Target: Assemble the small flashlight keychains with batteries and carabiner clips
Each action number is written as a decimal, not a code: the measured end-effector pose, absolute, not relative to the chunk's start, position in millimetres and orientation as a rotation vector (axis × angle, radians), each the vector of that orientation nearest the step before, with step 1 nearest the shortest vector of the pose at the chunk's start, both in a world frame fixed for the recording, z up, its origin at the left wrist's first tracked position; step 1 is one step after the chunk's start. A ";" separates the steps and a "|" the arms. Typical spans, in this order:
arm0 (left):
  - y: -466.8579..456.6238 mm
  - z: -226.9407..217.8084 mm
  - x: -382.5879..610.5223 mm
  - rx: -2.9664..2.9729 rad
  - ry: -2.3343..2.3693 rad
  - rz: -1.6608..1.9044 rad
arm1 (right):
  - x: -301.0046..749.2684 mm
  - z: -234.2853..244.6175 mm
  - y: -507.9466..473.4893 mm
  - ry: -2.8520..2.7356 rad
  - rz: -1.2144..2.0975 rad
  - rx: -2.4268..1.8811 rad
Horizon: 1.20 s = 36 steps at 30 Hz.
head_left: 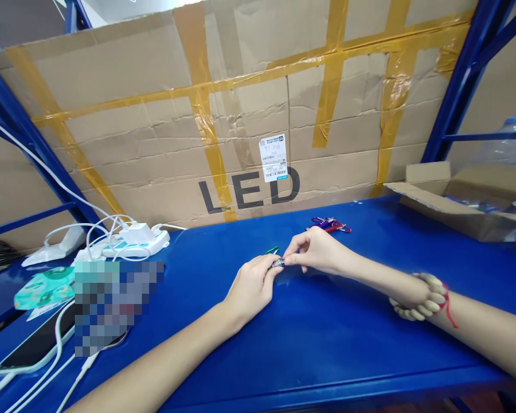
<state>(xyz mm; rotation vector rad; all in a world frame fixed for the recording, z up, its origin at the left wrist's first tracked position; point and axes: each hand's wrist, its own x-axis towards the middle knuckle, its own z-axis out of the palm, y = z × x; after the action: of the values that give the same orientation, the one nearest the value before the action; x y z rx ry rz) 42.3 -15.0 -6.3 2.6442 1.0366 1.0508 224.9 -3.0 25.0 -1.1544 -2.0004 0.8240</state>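
Over the middle of the blue table, my left hand [251, 287] is closed around a green carabiner [272, 250], whose curved end pokes out above the fingers. A small shiny metal part [278, 263] shows at the left fingertips. My right hand [313, 250] meets it there, thumb and forefinger pinched together; what lies between them is too small to make out. Just behind the right hand, several carabiners, among them a red carabiner [339, 227] and a purple carabiner [320, 220], lie in a small pile on the table.
A large taped cardboard box [163, 155] stands along the back. An open carton [464, 215] sits at the right. Leftward are a power strip [155, 244], a phone [38, 338], white cables and a teal tissue pack [45, 288]. Blue shelf posts [453, 86] rise at both sides.
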 end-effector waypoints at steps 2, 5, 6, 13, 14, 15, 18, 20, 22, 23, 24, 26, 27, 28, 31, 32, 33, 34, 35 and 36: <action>-14.7 -6.9 42.1 2.659 1.027 1.104 | 224.3 24.1 -3.8 -1.980 0.875 -1.195; -14.5 -6.7 42.3 2.670 1.000 1.188 | 223.8 23.8 -5.2 -1.936 0.950 -1.276; -14.5 -6.4 42.5 2.671 0.994 1.207 | 223.8 24.0 -5.5 -1.918 0.978 -1.292; -13.6 -2.8 44.4 2.601 0.995 1.258 | 226.7 24.4 -2.3 -1.832 1.123 -1.291; -13.5 -2.7 44.6 2.590 0.990 1.261 | 227.5 24.5 -1.3 -1.834 1.129 -1.289; -13.4 -2.7 44.7 2.584 0.985 1.259 | 228.4 24.6 -0.3 -1.841 1.128 -1.287; -13.7 -2.8 44.4 2.570 0.981 1.223 | 230.6 25.5 1.4 -1.900 1.094 -1.263; -14.8 -2.5 43.9 2.555 0.979 1.167 | 231.0 27.1 0.9 -1.944 1.065 -1.227; -16.7 -1.7 43.4 2.528 0.976 1.105 | 230.2 29.7 -1.3 -1.976 1.035 -1.171; -17.8 -1.3 43.2 2.503 0.982 1.089 | 229.5 31.2 -2.8 -1.988 1.011 -1.135; -18.9 -0.9 43.1 2.475 0.992 1.085 | 228.6 32.6 -4.3 -1.998 0.981 -1.099; -20.7 -0.7 43.0 2.431 1.014 1.113 | 226.8 34.6 -7.1 -2.005 0.922 -1.041; -21.3 -0.8 43.0 2.427 1.016 1.132 | 226.1 35.0 -8.1 -2.004 0.903 -1.028; -21.7 -1.2 42.9 2.440 1.010 1.150 | 225.5 34.8 -8.8 -1.998 0.896 -1.026; -21.7 -2.6 42.2 2.525 0.970 1.198 | 225.3 31.9 -9.8 -1.969 0.956 -1.045; -21.5 -3.2 42.0 2.560 0.955 1.210 | 225.7 30.5 -9.9 -1.956 0.996 -1.054; -21.3 -3.6 41.8 2.594 0.938 1.222 | 226.2 29.0 -10.1 -1.940 1.042 -1.062; -21.0 -4.0 41.7 2.624 0.922 1.237 | 226.6 27.6 -10.4 -1.920 1.090 -1.068; -20.8 -4.2 41.6 2.649 0.907 1.254 | 227.0 26.4 -10.8 -1.898 1.136 -1.073; -20.6 -4.4 41.7 2.667 0.895 1.274 | 227.2 25.7 -11.2 -1.872 1.182 -1.078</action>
<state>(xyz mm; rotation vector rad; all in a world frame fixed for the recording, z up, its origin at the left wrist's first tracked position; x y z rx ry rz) 41.7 -20.6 -4.4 2.6667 0.8946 1.2745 227.2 -11.2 25.7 -1.0779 -1.8718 1.1816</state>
